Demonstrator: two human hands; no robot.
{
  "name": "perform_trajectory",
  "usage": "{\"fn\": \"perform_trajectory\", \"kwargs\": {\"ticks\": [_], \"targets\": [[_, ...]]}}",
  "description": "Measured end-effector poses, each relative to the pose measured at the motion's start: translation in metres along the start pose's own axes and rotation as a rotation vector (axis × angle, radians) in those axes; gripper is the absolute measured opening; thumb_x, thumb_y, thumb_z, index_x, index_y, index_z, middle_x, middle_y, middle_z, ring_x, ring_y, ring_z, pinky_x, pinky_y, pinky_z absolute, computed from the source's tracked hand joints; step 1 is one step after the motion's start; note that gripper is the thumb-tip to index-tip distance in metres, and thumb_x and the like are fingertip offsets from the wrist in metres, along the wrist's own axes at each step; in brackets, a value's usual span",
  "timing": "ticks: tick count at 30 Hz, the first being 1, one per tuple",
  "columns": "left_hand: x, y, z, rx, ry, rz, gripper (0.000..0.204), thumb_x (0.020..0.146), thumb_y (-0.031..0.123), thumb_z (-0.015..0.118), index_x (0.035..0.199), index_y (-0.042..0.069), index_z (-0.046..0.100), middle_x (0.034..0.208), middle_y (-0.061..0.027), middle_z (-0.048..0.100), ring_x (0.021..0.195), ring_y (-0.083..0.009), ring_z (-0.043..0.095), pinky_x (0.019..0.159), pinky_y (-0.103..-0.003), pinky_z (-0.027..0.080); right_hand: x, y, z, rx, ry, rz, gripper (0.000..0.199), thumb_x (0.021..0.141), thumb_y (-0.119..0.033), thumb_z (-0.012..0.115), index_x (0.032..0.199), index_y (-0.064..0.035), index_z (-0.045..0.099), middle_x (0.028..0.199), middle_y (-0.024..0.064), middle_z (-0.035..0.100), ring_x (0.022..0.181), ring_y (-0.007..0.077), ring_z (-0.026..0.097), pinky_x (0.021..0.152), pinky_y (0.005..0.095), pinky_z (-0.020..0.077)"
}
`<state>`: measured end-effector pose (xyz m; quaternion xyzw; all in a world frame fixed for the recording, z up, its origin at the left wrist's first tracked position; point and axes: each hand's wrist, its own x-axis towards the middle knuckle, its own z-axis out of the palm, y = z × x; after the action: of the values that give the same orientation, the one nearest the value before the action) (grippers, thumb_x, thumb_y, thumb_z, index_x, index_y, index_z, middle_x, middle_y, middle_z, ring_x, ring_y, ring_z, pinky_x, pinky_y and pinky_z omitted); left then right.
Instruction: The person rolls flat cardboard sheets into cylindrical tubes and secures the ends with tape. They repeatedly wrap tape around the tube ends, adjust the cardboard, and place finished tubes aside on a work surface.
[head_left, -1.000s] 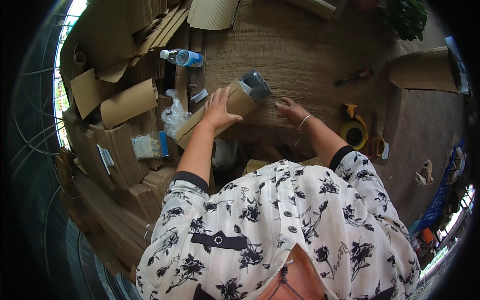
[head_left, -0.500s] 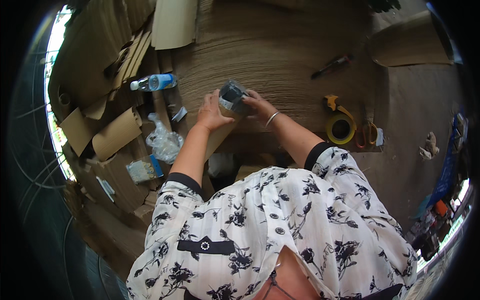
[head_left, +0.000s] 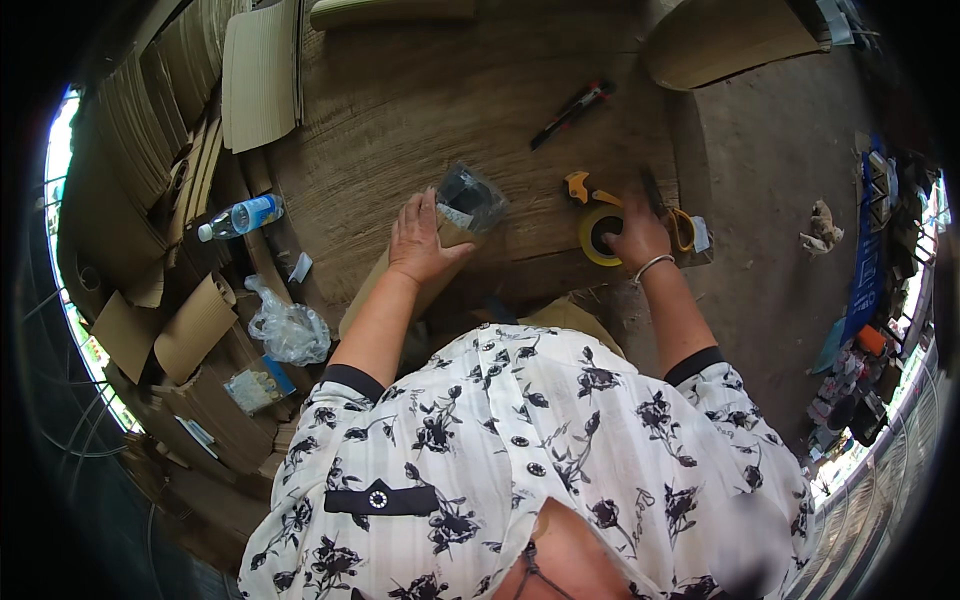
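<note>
Under the left hand [head_left: 418,240], a dark plastic-wrapped bundle [head_left: 470,195].

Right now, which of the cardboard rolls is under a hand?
The cardboard roll on the mat, with a dark plastic-wrapped end: the left hand presses on it. The other roll lies untouched beside the plastic bag.

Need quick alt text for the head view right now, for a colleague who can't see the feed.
Seen from above, a person's left hand presses a cardboard-wrapped parcel with a dark plastic-covered end onto a wooden board, while the right hand rests on a yellow tape roll. A red-and-black pen-like tool lies beyond; a water bottle and cardboard scraps lie left.
</note>
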<state>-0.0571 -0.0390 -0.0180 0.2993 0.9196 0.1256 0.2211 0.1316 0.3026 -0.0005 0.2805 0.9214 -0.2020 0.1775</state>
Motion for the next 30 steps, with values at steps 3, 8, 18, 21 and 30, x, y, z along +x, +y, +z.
{"fn": "perform_trajectory", "kwargs": {"ticks": [3,8,18,21,30], "targets": [[0.003,0.01,-0.012,-0.003,-0.034,-0.037,0.115,0.068,0.046,0.09,0.158,0.01,0.029,0.153,-0.0192,0.039,0.142,-0.0392,0.039,0.116,-0.05,0.036,0.023,0.007,0.006,-0.072,-0.113,0.008,0.077,0.073,-0.024,0.086,0.143,-0.0206,0.054,0.137,0.0176,0.059,0.121,0.0376,0.062,0.097,0.0489,0.0539],[0.012,0.047,-0.046,-0.35,0.097,0.076,0.062,0.087,0.025,0.079,0.14,0.003,0.056,0.131,-0.016,0.06,0.118,-0.0305,0.061,0.102,-0.044,0.049,0.041,0.008,-0.002,0.023,-0.197,-0.079,0.057,0.074,-0.022,0.085,0.125,-0.0108,0.061,0.116,0.0186,0.068,0.108,0.0396,0.067,0.089,0.0479,0.0552],[0.013,0.08,-0.058,-1.429,-0.638,-0.689,0.041,0.105,0.048,0.056,0.118,0.011,0.068,0.108,-0.0034,0.069,0.095,-0.0166,0.066,0.082,-0.034,0.055,-0.069,-0.086,-0.053,0.437,0.414,-0.6,0.066,0.057,0.008,0.084,0.113,-0.0063,0.052,0.126,0.0195,0.061,0.108,0.0405,0.063,0.091,0.0446,0.0549],[0.003,0.06,-0.066,-1.42,-0.752,-0.58,0.033,0.102,0.04,0.063,0.118,0.012,0.068,0.103,0.0001,0.069,0.094,-0.0115,0.066,0.081,-0.029,0.055,-0.09,-0.108,-0.046,0.369,0.332,-0.599,0.095,0.049,0.003,0.087,0.137,-0.0011,0.051,0.124,0.0173,0.062,0.11,0.0396,0.059,0.096,0.0479,0.0484],[-0.026,0.032,-0.082,-1.34,-0.914,-0.335,0.01,0.099,0.013,0.067,0.1,0.003,0.07,0.09,-0.0044,0.073,0.077,-0.0154,0.07,0.065,-0.028,0.054,-0.159,-0.145,-0.022,0.315,0.113,-0.281,0.069,0.069,-0.011,0.08,0.134,-0.0196,0.059,0.113,0.0146,0.051,0.105,0.0325,0.065,0.083,0.0409,0.0567]]}}
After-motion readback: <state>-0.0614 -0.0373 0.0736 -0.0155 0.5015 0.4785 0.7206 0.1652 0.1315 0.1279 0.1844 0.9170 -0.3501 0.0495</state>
